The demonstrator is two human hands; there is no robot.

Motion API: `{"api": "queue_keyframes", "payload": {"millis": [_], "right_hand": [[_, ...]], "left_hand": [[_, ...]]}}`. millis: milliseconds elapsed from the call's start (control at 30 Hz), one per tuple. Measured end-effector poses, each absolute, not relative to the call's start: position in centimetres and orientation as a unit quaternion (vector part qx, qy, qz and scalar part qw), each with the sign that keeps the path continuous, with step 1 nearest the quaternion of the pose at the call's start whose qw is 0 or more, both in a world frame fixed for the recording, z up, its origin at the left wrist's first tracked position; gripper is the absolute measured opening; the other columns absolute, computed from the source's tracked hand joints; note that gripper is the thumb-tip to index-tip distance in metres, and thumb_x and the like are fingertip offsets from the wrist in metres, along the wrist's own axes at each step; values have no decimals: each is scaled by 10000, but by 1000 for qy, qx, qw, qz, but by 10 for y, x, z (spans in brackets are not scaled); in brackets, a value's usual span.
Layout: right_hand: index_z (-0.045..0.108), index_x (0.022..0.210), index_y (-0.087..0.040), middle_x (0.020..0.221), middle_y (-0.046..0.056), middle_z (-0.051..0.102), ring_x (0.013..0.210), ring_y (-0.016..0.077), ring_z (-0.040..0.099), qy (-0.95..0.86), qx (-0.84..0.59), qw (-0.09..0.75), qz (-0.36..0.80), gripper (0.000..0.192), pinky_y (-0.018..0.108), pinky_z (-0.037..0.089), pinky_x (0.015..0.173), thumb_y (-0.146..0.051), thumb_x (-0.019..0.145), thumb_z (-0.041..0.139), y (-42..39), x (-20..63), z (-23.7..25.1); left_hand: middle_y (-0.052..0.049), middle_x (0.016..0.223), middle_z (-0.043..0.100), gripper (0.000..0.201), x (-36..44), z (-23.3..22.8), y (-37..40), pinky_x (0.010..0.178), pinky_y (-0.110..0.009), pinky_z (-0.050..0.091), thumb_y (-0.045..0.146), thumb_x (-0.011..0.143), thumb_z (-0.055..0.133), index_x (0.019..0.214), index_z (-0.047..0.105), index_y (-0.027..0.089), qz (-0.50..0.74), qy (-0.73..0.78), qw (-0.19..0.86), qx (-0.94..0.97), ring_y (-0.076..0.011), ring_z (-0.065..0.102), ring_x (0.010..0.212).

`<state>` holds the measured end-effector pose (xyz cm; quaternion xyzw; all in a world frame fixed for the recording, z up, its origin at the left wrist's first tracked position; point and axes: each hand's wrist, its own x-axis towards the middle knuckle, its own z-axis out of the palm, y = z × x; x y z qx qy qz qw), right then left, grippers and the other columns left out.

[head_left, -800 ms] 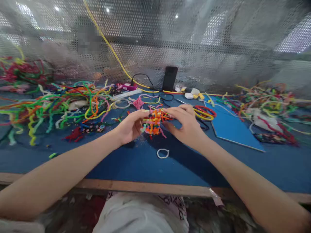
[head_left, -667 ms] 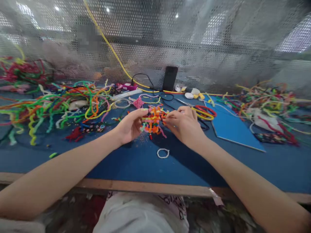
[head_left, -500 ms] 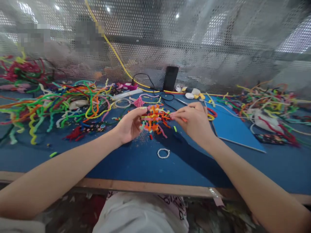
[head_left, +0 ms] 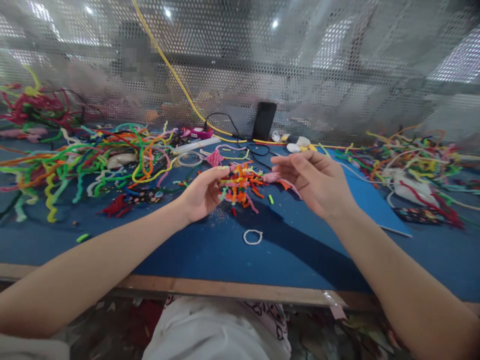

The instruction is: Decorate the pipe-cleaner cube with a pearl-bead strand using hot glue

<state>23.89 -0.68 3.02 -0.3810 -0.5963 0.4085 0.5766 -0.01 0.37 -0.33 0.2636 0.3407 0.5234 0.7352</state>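
Note:
My left hand (head_left: 206,192) is closed on the edge of a small woven piece of pipe cleaners (head_left: 238,182), mostly orange with yellow, pink and green strands. Loose pipe cleaner ends stick out from its right side and bottom. To the right, my right hand (head_left: 313,177) is raised with its fingers apart and slightly curled; I see nothing held in it. Just left of its fingers is a pink and orange piece (head_left: 272,178). A white beaded ring (head_left: 252,237) lies on the blue table (head_left: 210,255) below the woven piece.
Tangled pipe cleaners (head_left: 112,150) cover the left side, and another heap (head_left: 416,160) lies at right. A blue board (head_left: 365,192) is beside my right hand. A dark phone (head_left: 264,121) leans against the perforated metal screen (head_left: 232,70). Small green bits (head_left: 270,199) lie about.
My right hand has let go of the pink strand by the woven piece and moved right and up, its fingers spreading. My left hand keeps its hold, nearly still.

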Motion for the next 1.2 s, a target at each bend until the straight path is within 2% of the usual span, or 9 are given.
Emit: {"api": "queue_keyframes", "payload": {"millis": [167, 267, 333, 433, 533, 600, 867, 1067, 1200], "right_hand": [[648, 763, -269, 727, -27, 718, 587, 146, 652, -581, -387, 593, 402, 329, 335, 600, 631, -524, 724, 853, -4, 242, 33], [714, 815, -266, 780, 16, 723, 649, 175, 653, -631, -450, 570, 272, 235, 353, 556, 649, -500, 835, 736, -1, 248, 32], [750, 879, -237, 879, 70, 753, 798, 232, 691, -679, -539, 486, 111, 272, 385, 534, 739, -458, 922, 597, 1, 253, 32], [757, 907, -159, 961, 173, 751, 971, 331, 685, -694, -675, 231, -97, 397, 423, 487, 817, -453, 946, 494, 6, 263, 30], [732, 817, -133, 869, 214, 734, 850, 346, 690, -657, -749, 30, -79, 497, 388, 449, 678, -568, 905, 509, 14, 271, 23], [708, 752, -156, 780, 177, 720, 732, 306, 676, -660, -750, -2, -40, 457, 354, 398, 592, -569, 868, 547, 21, 274, 18], [605, 717, -209, 704, 115, 677, 631, 256, 619, -652, -748, 103, -68, 329, 329, 368, 527, -516, 821, 552, 26, 275, 20], [622, 979, -190, 904, 150, 723, 825, 322, 671, -671, -640, 336, -165, 285, 410, 487, 730, -400, 786, 636, 19, 270, 18], [590, 1123, -175, 1040, 186, 715, 962, 357, 670, -687, -589, 376, -199, 368, 463, 508, 843, -381, 820, 632, 15, 264, 14]], "left_hand": [[-19, 786, 765, 87, 0, -3, 2, 467, -193, 543, 161, 785, 779, 851, 724, 147, 519, 341, 737, 266, -119, 700, 602], [-2, 730, 748, 45, 1, 1, 1, 394, -170, 481, 148, 808, 757, 831, 718, 144, 531, 349, 729, 254, -101, 679, 552], [14, 680, 726, 24, 2, 4, 0, 340, -146, 411, 148, 830, 741, 827, 719, 137, 542, 357, 722, 239, -70, 637, 492], [18, 653, 714, 47, 2, 7, 1, 346, -136, 405, 142, 874, 693, 843, 723, 124, 557, 362, 715, 219, -50, 598, 450], [17, 644, 707, 99, 2, 6, 3, 413, -163, 477, 124, 893, 654, 807, 704, 129, 577, 362, 703, 207, -62, 600, 455], [7, 686, 722, 111, 1, 4, 4, 466, -183, 517, 116, 894, 641, 798, 691, 138, 585, 356, 697, 212, -83, 647, 521], [-16, 975, 760, 73, -4, -1, 8, 806, -356, 620, 159, 852, 687, 921, 686, 183, 563, 310, 721, 259, -177, 734, 901], [44, 680, 633, 281, -7, -5, 12, 525, -195, 463, 239, 722, 855, 711, 579, 185, 531, 312, 685, 390, -95, 616, 593], [-25, 1066, 750, 320, -9, -3, 12, 574, -190, 480, 202, 733, 841, 649, 535, 163, 515, 268, 685, 441, -106, 675, 750]]}}
